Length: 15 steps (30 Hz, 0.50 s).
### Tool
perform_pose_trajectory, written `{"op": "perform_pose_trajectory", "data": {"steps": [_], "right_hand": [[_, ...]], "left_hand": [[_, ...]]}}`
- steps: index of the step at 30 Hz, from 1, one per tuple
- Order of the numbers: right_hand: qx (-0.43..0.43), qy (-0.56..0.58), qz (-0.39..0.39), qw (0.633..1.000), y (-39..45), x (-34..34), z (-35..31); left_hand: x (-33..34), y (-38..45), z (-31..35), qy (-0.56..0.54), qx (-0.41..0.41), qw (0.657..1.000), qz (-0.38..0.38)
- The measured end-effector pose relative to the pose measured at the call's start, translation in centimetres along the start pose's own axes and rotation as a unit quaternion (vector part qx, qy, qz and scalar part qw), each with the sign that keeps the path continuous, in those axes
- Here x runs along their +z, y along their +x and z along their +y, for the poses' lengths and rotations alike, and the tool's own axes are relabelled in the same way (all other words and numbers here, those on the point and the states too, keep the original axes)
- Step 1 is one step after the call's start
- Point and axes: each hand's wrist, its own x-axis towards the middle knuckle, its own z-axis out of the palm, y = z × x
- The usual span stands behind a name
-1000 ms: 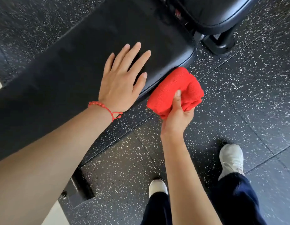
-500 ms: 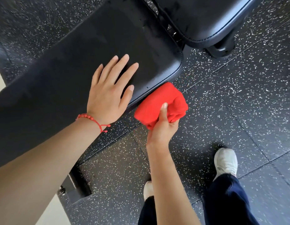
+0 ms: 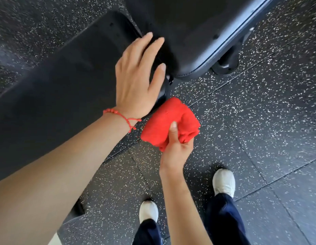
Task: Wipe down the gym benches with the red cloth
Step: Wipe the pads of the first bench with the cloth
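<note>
Left hand (image 3: pixel 136 82) slid flat toward the bench (image 3: pixel 56 82) end; right hand (image 3: pixel 176 147) clutches the red cloth (image 3: pixel 164 121) bunched, bench edge just up-left of it.

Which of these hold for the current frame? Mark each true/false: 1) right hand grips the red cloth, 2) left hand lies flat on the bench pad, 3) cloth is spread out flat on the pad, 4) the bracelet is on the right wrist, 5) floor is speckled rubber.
1) True. The right hand is closed on the bunched red cloth.
2) True. The left hand rests open on the black bench pad, near its end.
3) False. The cloth is balled up, at the pad's side edge, over the floor.
4) False. The red bracelet is on the left wrist.
5) True. The speckled floor is dark with light flecks.
</note>
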Motion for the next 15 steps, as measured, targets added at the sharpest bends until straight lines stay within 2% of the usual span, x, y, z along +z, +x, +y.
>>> {"op": "perform_pose_trajectory", "data": {"steps": [4, 9, 12, 15], "right_hand": [[-0.095, -0.001, -0.028, 0.995, 3.0, 1.3, -4.7], [-0.068, -0.007, -0.039, 0.997, 4.1, 0.8, -5.9], [-0.078, -0.014, -0.055, 0.995, 4.3, 0.4, -6.3], [-0.076, -0.004, -0.039, 0.996, 4.7, 0.2, -6.5]], "left_hand": [[1.7, 3.4, 2.8, -0.003, 0.041, 0.999, -0.017], [2.4, 6.2, 3.6, 0.026, 0.04, 0.998, -0.028], [2.4, 8.4, 4.5, 0.008, 0.049, 0.998, -0.028], [2.8, 9.9, 4.8, 0.01, 0.055, 0.998, -0.033]]}}
